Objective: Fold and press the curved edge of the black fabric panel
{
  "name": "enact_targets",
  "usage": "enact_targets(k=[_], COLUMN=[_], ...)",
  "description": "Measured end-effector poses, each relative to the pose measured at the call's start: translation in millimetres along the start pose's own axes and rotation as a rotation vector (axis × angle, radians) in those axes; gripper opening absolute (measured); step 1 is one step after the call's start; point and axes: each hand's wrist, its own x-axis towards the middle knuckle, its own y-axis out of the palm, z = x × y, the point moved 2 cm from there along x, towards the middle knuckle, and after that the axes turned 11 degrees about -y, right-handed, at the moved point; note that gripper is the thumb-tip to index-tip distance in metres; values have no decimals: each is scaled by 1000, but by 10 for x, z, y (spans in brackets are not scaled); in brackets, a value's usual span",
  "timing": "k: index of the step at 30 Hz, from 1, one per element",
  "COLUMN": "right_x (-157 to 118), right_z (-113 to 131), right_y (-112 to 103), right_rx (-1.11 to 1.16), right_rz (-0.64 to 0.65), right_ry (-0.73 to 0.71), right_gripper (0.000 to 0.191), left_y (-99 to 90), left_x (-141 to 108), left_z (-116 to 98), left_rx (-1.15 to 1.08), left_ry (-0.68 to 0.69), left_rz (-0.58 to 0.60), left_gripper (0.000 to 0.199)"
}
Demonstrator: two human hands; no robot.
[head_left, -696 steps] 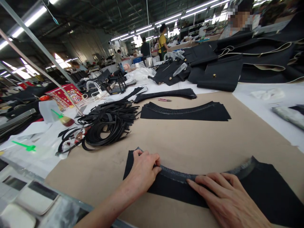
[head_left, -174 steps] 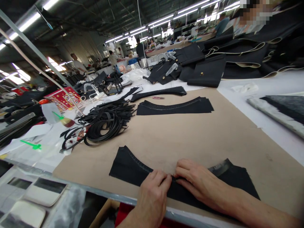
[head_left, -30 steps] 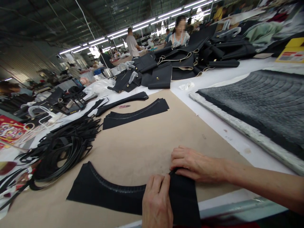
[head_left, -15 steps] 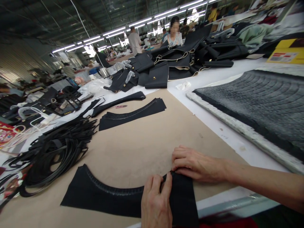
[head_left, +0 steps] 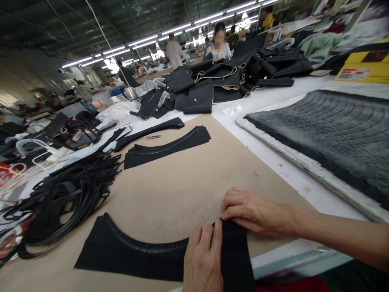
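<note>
A curved black leather-like piece (head_left: 130, 259) lies flat in front of me, its concave upper edge creased with small pleats. My left hand (head_left: 204, 257) rests on its right part, fingers stretched out side by side, tips at the curved edge. Just beyond them, my right hand (head_left: 251, 211) has its fingers curled and pressed together on the upper right corner of the piece. Its fingertips hide the bit of edge between them. Further back lies a small stack of similar black pieces (head_left: 167, 148) with the same pleated curve.
Brown board (head_left: 182, 190) covers the tabletop. Bundled black strips (head_left: 79, 194) lie at left, small red snips (head_left: 152, 137) behind the stack. A grey-black coated sheet (head_left: 334, 125) on a white slab is at right. Black bag parts (head_left: 197, 95) pile up at the back, a person (head_left: 219, 46) beyond.
My left fingers have moved slightly right along the curved edge and closed up side by side. My right hand stays at the corner. The view has shifted a little.
</note>
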Motion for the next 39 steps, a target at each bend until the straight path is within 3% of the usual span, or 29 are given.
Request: enact_targets(k=[10,16,22,28,35,39], right_x=[-64,-13,-24,-94,-192,-198], right_z=[22,103,154,192,232,235], right_y=[-20,-8,14,91,106,51], right_rx=[12,-116,-197,-226,-289,-301], right_rz=[-96,-4,26,49,-32,-144], right_ry=[116,82,78,121,177,218], right_gripper=[26,35,35,37,40,42], left_y=[69,48,22,57,65,70], left_x=[-43,-36,-20,-29,-40,-44], left_z=[16,-1,-8,4,-7,-9], left_rx=[4,23,38,36,92,93], left_ry=[-10,-7,-4,6,25,30], left_rz=[28,7,-48,-28,-44,-34], left_gripper=[63,61,56,52,52,52])
